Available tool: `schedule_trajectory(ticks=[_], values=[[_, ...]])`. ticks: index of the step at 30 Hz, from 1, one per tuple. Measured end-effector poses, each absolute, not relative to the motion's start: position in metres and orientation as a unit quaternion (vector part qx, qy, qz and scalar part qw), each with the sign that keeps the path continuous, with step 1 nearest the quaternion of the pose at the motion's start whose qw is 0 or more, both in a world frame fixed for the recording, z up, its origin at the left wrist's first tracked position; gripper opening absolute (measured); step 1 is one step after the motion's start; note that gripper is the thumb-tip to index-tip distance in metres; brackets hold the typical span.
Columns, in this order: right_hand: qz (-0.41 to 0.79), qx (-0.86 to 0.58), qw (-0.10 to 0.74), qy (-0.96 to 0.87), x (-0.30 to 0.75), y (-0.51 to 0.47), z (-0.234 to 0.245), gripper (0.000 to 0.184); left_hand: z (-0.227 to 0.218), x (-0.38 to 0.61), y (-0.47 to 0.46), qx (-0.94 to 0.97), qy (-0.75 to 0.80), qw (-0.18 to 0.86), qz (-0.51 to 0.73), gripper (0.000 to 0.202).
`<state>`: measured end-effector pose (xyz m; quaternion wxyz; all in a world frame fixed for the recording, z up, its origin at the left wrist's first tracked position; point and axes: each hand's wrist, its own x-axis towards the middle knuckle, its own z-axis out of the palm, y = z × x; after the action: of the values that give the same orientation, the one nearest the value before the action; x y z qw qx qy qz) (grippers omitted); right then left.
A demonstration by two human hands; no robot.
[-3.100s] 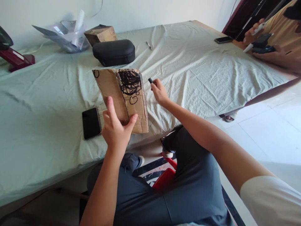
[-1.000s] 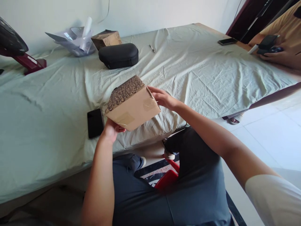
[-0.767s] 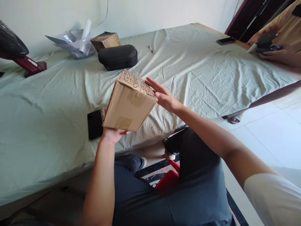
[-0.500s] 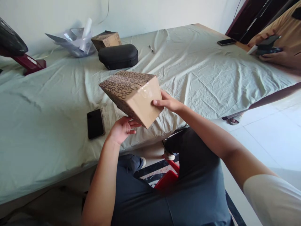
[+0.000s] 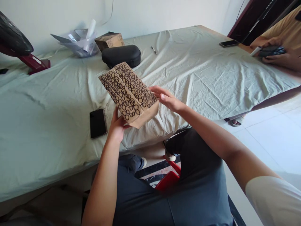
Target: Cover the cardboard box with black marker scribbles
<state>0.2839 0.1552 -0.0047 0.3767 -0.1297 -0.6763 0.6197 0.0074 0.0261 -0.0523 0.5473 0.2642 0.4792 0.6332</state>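
I hold a small cardboard box (image 5: 129, 93) above the near edge of a table covered in a pale green sheet (image 5: 199, 72). The face turned up to me is covered with black scribbled loops. My left hand (image 5: 117, 126) grips the box from below at its near left corner. My right hand (image 5: 166, 98) rests against the box's right side with its fingers stretched along it. A black phone (image 5: 97, 122) lies on the sheet just left of my left hand.
A black oval case (image 5: 121, 56), a second cardboard box (image 5: 109, 40), crumpled clear plastic (image 5: 77, 39) and a pen (image 5: 154, 50) lie at the back. A dark red fan base (image 5: 35, 62) stands far left. Another person's hands (image 5: 277, 55) hold a dark device at the far right, near a phone (image 5: 228, 43).
The box has been turned over between my hands: a plain taped side faced me before, now the loop-covered face is up. The marker that my right hand held three seconds ago is gone from it.
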Motion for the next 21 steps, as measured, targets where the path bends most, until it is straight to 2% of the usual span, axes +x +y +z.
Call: schedule_trajectory(ticks=[2,6,9,11,13,15,17,21], values=[[0.609,-0.13,0.353,-0.699,0.284,0.153,-0.001,0.063,-0.044,0.016,0.025,0.27,0.479,0.502,0.668,0.062],[0.594,-0.114,0.304,-0.736,0.282,0.147,0.006,0.065,-0.023,0.028,0.018,0.274,0.402,0.559,0.671,0.077],[0.578,-0.124,0.333,-0.734,0.278,0.142,0.007,0.066,-0.015,0.029,0.013,0.25,0.378,0.554,0.699,0.067],[0.597,-0.161,0.363,-0.697,0.274,0.14,0.005,0.078,-0.015,0.026,0.011,0.234,0.345,0.539,0.732,0.063],[0.667,-0.177,0.33,-0.644,0.27,0.137,0.002,0.096,-0.02,0.021,0.012,0.223,0.323,0.537,0.746,0.062],[0.743,-0.148,0.251,-0.603,0.269,0.134,0.0,0.108,-0.025,0.015,0.014,0.21,0.339,0.544,0.738,0.058],[0.772,-0.12,0.208,-0.589,0.27,0.131,-0.002,0.11,-0.028,0.009,0.016,0.198,0.374,0.538,0.729,0.051],[0.752,-0.139,0.23,-0.602,0.272,0.131,-0.003,0.103,-0.028,0.006,0.02,0.224,0.417,0.494,0.729,0.044]])
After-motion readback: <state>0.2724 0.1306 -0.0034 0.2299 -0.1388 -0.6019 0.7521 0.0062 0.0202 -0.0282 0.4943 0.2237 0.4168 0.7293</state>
